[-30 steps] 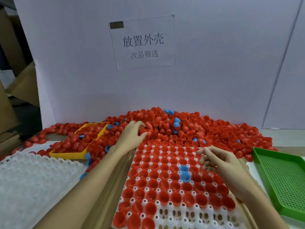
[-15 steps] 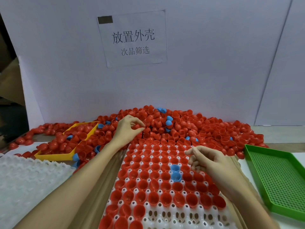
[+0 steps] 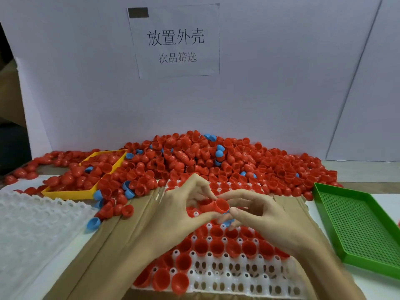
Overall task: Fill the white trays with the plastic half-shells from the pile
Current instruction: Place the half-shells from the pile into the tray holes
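White backboard, bench: my left hand (image 3: 181,204) and right hand (image 3: 257,211) both pinch red half-shells (image 3: 214,205) over white tray (image 3: 227,276); stuck pair could pop toward 6 o'clock.

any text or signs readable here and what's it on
"放置外壳": large top line on the white paper sheet stuck to the backboard.
"次品筛选": smaller line beneath it on that sheet.
The dark rectangle at the sheet's top left shows no readable text.
Nothing else bears writing.
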Demonstrator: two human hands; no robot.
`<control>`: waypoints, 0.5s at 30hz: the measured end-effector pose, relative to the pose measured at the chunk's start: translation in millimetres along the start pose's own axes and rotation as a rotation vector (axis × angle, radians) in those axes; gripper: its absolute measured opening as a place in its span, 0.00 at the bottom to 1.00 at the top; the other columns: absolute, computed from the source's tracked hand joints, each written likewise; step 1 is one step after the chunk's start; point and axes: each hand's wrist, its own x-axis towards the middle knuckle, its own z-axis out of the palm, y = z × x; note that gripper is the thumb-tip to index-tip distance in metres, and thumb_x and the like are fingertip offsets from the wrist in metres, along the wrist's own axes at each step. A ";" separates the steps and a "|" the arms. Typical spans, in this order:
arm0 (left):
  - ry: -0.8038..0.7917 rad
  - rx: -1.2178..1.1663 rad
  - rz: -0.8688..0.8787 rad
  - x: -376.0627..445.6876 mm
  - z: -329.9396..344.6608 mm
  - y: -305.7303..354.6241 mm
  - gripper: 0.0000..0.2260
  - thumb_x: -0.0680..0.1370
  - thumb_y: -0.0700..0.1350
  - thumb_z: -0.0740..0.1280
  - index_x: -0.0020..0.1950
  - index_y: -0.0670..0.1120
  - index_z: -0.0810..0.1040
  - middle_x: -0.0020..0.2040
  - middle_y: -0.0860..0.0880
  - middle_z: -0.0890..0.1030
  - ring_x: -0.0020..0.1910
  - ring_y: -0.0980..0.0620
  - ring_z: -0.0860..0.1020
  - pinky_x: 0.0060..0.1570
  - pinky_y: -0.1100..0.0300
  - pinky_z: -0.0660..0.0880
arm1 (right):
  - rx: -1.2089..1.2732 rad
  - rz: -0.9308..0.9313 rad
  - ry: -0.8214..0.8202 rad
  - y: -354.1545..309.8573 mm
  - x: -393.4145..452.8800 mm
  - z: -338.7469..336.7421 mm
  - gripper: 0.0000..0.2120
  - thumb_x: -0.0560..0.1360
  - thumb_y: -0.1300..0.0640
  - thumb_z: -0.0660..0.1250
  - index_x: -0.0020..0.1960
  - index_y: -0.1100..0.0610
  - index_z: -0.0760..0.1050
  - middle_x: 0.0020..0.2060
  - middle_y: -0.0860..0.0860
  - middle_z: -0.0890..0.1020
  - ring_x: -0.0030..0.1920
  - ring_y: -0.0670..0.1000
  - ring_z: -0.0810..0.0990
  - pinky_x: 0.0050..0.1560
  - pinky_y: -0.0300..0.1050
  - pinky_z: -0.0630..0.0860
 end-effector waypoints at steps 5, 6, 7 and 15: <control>0.010 0.122 0.058 -1.6 -4.1 -1.1 0.12 0.74 0.56 0.76 0.45 0.50 0.79 0.49 0.57 0.83 0.49 0.56 0.84 0.48 0.65 0.81 | -0.060 -0.034 0.015 8.5 4.7 2.7 0.11 0.83 0.55 0.72 0.64 0.54 0.82 0.55 0.55 0.87 0.56 0.57 0.87 0.60 0.49 0.82; 0.005 0.163 0.072 -1.1 -4.7 -1.7 0.11 0.75 0.55 0.76 0.45 0.49 0.81 0.50 0.57 0.82 0.50 0.56 0.84 0.48 0.65 0.81 | -0.054 -0.036 0.028 10.0 5.3 2.4 0.11 0.82 0.54 0.72 0.64 0.54 0.82 0.55 0.56 0.87 0.56 0.57 0.86 0.61 0.50 0.82; 0.007 0.186 0.075 -0.2 -5.1 -2.6 0.09 0.75 0.54 0.76 0.45 0.49 0.83 0.51 0.58 0.82 0.50 0.56 0.83 0.48 0.66 0.81 | -0.046 -0.038 0.044 11.1 5.4 1.9 0.11 0.82 0.54 0.73 0.63 0.54 0.82 0.55 0.55 0.87 0.56 0.57 0.86 0.61 0.50 0.82; -0.049 -0.119 -0.258 0.1 -5.3 -5.8 0.07 0.75 0.50 0.76 0.48 0.48 0.89 0.53 0.57 0.85 0.50 0.56 0.85 0.51 0.61 0.82 | -0.025 -0.015 0.083 16.5 7.8 7.2 0.15 0.76 0.55 0.80 0.60 0.55 0.81 0.49 0.52 0.85 0.49 0.52 0.85 0.53 0.45 0.82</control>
